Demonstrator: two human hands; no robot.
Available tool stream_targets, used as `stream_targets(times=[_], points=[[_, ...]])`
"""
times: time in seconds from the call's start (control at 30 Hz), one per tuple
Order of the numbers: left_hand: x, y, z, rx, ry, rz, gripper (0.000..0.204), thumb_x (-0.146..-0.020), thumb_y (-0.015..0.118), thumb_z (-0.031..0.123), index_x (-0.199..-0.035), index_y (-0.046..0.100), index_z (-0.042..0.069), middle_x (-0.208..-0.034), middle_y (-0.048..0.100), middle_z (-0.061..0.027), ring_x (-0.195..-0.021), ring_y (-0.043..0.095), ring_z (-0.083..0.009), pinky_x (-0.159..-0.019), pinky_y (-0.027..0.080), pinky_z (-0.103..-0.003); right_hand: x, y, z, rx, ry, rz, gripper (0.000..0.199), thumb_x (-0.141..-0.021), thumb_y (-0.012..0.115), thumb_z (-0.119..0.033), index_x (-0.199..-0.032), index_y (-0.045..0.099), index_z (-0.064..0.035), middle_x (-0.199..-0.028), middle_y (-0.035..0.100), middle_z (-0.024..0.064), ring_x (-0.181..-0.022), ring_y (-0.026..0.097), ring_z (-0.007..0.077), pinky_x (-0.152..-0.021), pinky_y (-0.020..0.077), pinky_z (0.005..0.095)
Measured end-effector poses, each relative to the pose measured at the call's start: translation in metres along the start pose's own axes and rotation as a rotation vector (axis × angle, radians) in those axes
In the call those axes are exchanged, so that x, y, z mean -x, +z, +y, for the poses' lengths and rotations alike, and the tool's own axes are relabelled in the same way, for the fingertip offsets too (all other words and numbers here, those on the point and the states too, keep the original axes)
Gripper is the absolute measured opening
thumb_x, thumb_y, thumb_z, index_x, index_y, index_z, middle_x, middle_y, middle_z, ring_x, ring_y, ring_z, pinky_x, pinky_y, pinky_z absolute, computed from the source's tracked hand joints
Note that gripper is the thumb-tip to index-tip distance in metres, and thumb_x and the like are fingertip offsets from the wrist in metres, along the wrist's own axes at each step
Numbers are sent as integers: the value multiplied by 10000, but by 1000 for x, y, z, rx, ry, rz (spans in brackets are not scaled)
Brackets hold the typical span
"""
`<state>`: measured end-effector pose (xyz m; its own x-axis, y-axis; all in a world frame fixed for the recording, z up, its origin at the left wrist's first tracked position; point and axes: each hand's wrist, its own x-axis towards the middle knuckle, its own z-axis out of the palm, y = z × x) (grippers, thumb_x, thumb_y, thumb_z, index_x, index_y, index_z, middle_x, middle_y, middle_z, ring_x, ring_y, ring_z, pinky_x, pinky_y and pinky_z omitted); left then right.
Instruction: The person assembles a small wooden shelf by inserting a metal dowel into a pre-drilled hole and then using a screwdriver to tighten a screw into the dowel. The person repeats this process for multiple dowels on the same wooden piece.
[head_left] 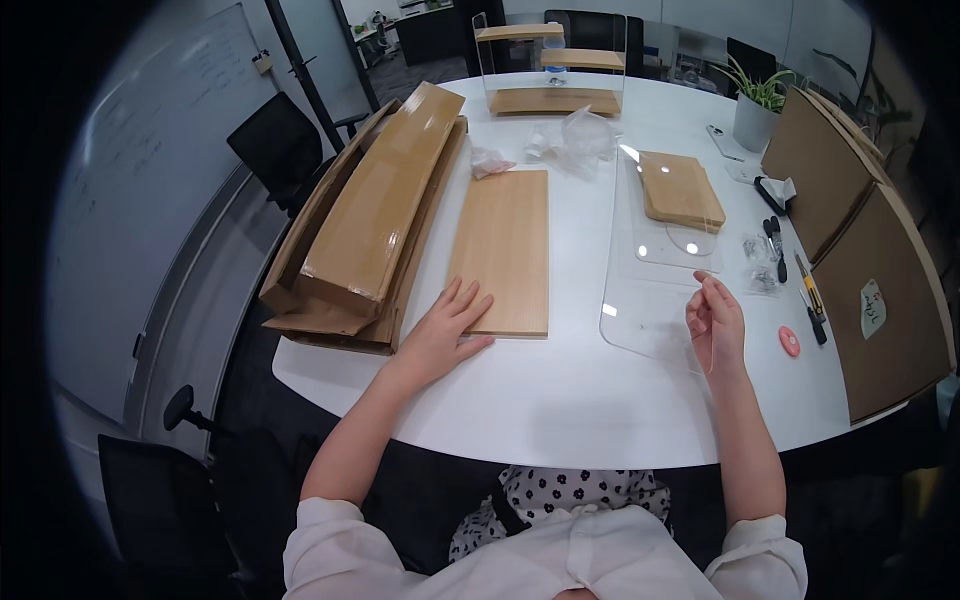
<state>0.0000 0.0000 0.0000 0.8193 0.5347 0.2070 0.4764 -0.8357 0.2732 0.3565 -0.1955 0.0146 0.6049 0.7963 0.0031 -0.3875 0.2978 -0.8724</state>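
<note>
The clear plastic sheet lies flat on the white table, its near right corner just beside the right hand. That hand is half curled, fingertips pinched at the sheet's edge; whether it grips a film is not discernible. The left hand rests open, palm down, pinning the near corner of the wooden board. Flattened cardboard lies beside the board.
</note>
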Motion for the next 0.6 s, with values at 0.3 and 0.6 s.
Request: stream_targets(times=[0.3, 0.6], points=[[61, -2, 93, -221, 210, 35, 844, -825, 747, 577, -1457, 530, 61, -1460, 534, -241, -1405, 472, -383, -1106, 458, -425, 37, 28, 9, 88, 66, -31, 264, -1066, 552, -212, -1209, 575, 8, -720, 620, 42, -587, 577, 104, -511, 410, 198], [117, 18, 115, -205, 389, 223, 550, -754, 772, 111, -1266, 654, -53, -1287, 679, -186, -1214, 657, -322, -1074, 510, -450, 76, 25, 5, 109, 25, -28, 245, -1073, 524, -190, -1197, 586, 13, -719, 633, 70, -588, 566, 114, -534, 420, 217]])
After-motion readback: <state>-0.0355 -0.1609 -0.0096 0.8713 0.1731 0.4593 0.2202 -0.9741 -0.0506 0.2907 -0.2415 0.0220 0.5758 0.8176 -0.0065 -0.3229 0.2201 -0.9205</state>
